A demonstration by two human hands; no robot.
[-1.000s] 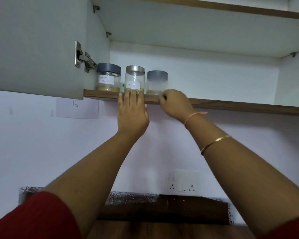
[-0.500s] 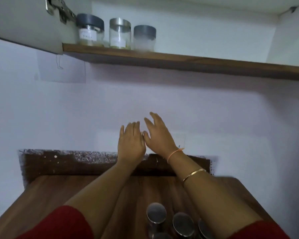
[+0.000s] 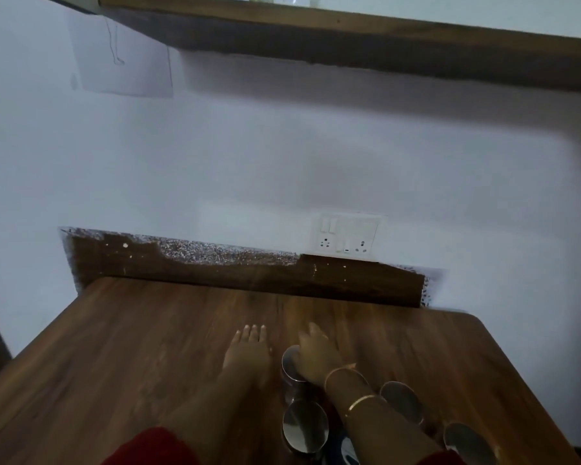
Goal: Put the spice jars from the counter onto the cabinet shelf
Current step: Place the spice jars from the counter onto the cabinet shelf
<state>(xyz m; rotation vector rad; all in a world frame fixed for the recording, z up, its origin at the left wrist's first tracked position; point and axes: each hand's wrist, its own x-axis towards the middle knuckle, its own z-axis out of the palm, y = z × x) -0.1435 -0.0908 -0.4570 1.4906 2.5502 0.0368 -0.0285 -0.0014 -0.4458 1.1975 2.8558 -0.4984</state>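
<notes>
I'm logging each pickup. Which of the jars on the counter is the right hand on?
The rearmost jar, nearest the wall: the right hand covers part of its metal lid. The other jars stand nearer the person, untouched.

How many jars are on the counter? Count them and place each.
4 jars: one under the right hand, one nearer, two right of the forearm. More may hide below frame.

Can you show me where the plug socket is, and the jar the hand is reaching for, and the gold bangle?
Socket (image 3: 347, 233): head view, on the middle of the white wall plate.
Jar (image 3: 289, 361): head view, on the bare left part of its shiny lid.
Bangle (image 3: 362, 402): head view, on the gold band across the wrist.
</notes>
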